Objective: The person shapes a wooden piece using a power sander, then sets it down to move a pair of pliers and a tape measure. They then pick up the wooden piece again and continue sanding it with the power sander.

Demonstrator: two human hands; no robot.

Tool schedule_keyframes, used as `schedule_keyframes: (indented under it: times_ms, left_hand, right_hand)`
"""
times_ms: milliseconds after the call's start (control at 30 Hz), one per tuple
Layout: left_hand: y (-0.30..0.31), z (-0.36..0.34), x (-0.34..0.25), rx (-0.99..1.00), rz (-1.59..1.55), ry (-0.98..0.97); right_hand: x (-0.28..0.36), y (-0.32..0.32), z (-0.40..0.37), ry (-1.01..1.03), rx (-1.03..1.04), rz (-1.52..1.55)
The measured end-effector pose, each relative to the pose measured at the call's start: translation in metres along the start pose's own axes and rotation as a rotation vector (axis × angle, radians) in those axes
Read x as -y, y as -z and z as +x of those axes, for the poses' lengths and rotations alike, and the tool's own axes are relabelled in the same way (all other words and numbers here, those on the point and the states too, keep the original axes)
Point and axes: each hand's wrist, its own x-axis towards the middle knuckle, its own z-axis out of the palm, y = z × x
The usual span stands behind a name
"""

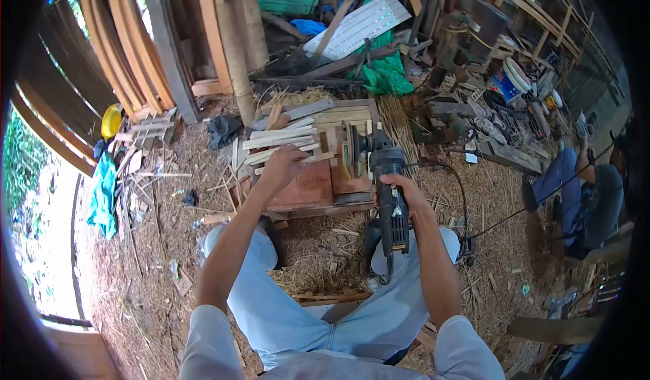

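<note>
My right hand (409, 194) is wrapped round the body of a black angle grinder (391, 160). The grinder's disc (348, 151) stands on edge, facing left. In my left hand (286, 167) a short, pale wooden strip (321, 157) is pinched, its free end pointing right, close to the disc. Just beyond that hand lies a row of similar pale wooden strips (281, 136) on a low wooden bench. A flat reddish-brown board (305, 185) forms the near part of the work surface, below my left hand.
The grinder's black cable (460, 180) loops off to the right. A person (586, 190) sits at the far right. Offcuts and shavings cover the ground (162, 278). Timber frames (125, 38) lean at the back left. A white bucket (516, 77) stands among clutter at back right.
</note>
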Motion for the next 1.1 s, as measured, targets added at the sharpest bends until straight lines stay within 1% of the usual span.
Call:
schedule_keyframes:
  times_ms: [33, 67, 100, 133, 167, 233, 267, 300, 367, 400, 467, 533, 600, 633, 700, 767, 833, 900, 1100]
  left_hand:
    - [-0.003, -0.009, 0.006, -0.009, -0.005, 0.019]
    - [-0.007, -0.015, 0.011, -0.011, 0.060, -0.006]
    - [-0.012, -0.022, 0.015, -0.012, 0.125, -0.028]
    - [-0.017, -0.026, 0.020, 0.005, 0.140, -0.005]
    - [-0.022, -0.030, 0.026, 0.002, 0.133, 0.010]
    - [-0.027, -0.034, 0.033, -0.085, 0.121, -0.035]
    - [-0.031, -0.034, 0.037, -0.008, 0.074, 0.057]
    - [-0.032, -0.033, 0.035, -0.011, 0.065, 0.066]
    - [-0.033, -0.030, 0.030, -0.096, 0.066, -0.015]
    - [-0.035, -0.028, 0.028, -0.097, 0.061, -0.023]
    - [-0.033, -0.025, 0.025, -0.053, 0.058, -0.014]
    - [-0.037, -0.023, 0.025, -0.007, 0.055, -0.005]
    - [-0.040, -0.023, 0.025, -0.050, -0.106, 0.013]
    - [-0.041, -0.024, 0.025, -0.048, -0.109, 0.019]
    - [-0.044, -0.023, 0.025, -0.107, -0.134, 0.032]
    - [-0.047, -0.023, 0.026, -0.106, -0.149, 0.035]
    - [-0.048, -0.021, 0.026, -0.111, -0.157, 0.038]
    - [-0.049, -0.020, 0.026, -0.151, -0.170, 0.009]
    - [-0.051, -0.020, 0.029, -0.156, -0.155, -0.014]
  right_hand:
    - [-0.003, -0.007, 0.000, 0.011, -0.008, -0.029]
    - [-0.005, -0.011, 0.001, 0.025, -0.017, -0.061]
    - [-0.007, -0.013, 0.002, 0.009, -0.014, -0.076]
    - [-0.010, -0.013, 0.003, -0.027, -0.021, -0.062]
    - [-0.013, -0.014, 0.004, -0.060, -0.028, -0.047]
    - [-0.019, -0.015, 0.006, -0.072, -0.031, -0.060]
    - [-0.019, -0.014, 0.007, -0.067, -0.038, -0.069]
    - [-0.020, -0.014, 0.008, -0.077, -0.043, -0.076]
    - [-0.022, -0.013, 0.010, -0.088, -0.086, -0.033]
    - [-0.023, -0.012, 0.011, -0.095, -0.091, -0.035]
    - [-0.023, -0.009, 0.013, -0.130, -0.039, -0.036]
    - [-0.024, -0.006, 0.013, -0.143, -0.044, -0.036]
    - [-0.027, -0.004, 0.012, -0.162, -0.044, -0.039]
    - [-0.027, -0.004, 0.011, -0.165, -0.057, -0.050]
    - [-0.026, -0.006, 0.010, -0.170, -0.073, -0.064]
    - [-0.028, -0.009, 0.008, -0.153, -0.112, -0.081]
    - [-0.030, -0.008, 0.009, -0.151, -0.104, -0.067]
    - [-0.033, -0.008, 0.011, -0.146, -0.094, -0.052]
    - [-0.033, -0.005, 0.012, -0.182, -0.134, -0.071]
